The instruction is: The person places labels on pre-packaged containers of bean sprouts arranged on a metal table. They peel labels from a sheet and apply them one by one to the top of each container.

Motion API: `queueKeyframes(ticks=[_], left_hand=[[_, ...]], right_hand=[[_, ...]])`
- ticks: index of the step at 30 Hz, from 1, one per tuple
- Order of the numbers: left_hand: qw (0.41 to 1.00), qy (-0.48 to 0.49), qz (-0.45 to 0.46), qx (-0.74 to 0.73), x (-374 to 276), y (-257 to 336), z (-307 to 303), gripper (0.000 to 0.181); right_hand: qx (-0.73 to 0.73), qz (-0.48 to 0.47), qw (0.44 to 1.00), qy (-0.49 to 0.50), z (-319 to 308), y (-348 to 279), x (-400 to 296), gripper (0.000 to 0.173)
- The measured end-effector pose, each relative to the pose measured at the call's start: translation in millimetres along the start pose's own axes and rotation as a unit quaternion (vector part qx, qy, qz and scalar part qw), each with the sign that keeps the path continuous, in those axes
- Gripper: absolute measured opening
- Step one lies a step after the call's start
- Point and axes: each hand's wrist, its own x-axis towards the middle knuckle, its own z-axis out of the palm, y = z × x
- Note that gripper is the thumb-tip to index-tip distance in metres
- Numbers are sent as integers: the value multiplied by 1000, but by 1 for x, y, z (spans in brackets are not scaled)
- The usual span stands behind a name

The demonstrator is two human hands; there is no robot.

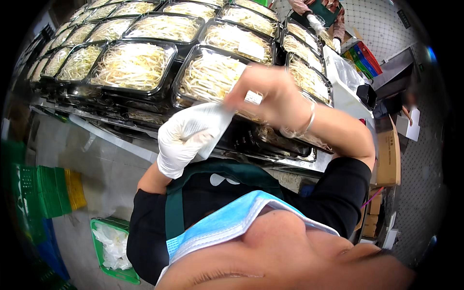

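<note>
My left hand (177,143), in a white glove, grips a white sheet of labels (208,125) that bears fine print. My bare right hand (270,94) is blurred, its curled fingertips pinching the sheet's upper right corner. A small white label (253,97) shows beside the right palm; whether it sticks to the hand or lies behind it, I cannot tell. Just beyond both hands is a black plastic tray of bean sprouts (208,78) under clear film, partly hidden by the right hand. Another sprout tray (132,67) stands to its left, and one farther back carries a white label (251,50).
Stacked sprout trays (165,27) cover the metal table before me. At the far right a person in gloves (319,23) handles sprouts. Cardboard boxes (388,156) stand to my right. Green crates (52,190) and a green basket with plastic bags (114,246) are on the floor to my left.
</note>
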Motion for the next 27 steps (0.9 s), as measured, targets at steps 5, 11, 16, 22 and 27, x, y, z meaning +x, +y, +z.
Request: queueKeyframes(ticks=[5,11,16,22,27], left_hand=[[998,-33,-56,5,8,-16,-22,24],[990,63,-126,-2,-12,-24,-55,23],[990,109,-89,22,-22,-26,-61,22],[979,-19,14,200,-13,-27,-76,23],[998,26,-42,35,-23,-31,-70,30]], right_hand=[[-262,230,936,47,-108,171,35,24],[-281,290,913,58,-79,270,21,31],[-432,245,868,18,-64,263,24,32],[-443,228,864,66,-71,279,18,46],[-468,281,837,-42,-64,283,19,70]])
